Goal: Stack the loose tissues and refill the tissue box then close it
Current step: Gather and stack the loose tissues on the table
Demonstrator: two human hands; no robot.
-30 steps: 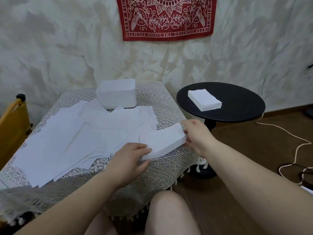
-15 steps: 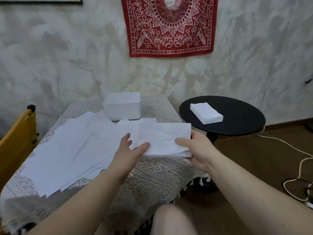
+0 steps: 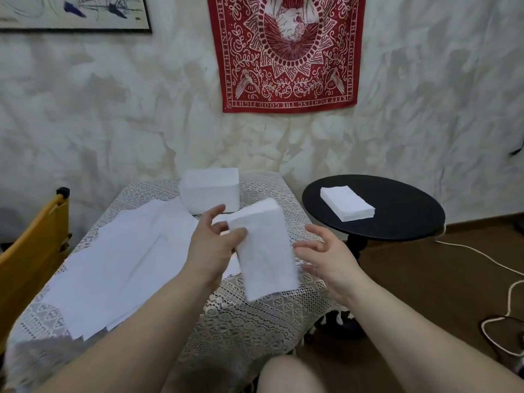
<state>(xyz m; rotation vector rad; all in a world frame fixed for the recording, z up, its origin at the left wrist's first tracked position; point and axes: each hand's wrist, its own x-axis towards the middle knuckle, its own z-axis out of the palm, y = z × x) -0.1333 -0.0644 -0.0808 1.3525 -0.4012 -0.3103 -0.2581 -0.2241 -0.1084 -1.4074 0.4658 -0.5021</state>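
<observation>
My left hand (image 3: 215, 245) pinches a folded tissue (image 3: 263, 248) with my thumb on top, up in the air over the lace table (image 3: 255, 313). My right hand (image 3: 326, 259) is loose beside it, holding nothing. The tissue is floppy, so it could slip or fall open. The stack (image 3: 347, 204) waits far off on the black table (image 3: 397, 219), and the tissue box (image 3: 209, 190) sits behind.

White tissues (image 3: 263, 248), cream lace tablecloth (image 3: 255, 321), black side table (image 3: 397, 211), red patterned banner (image 3: 286, 52)
</observation>
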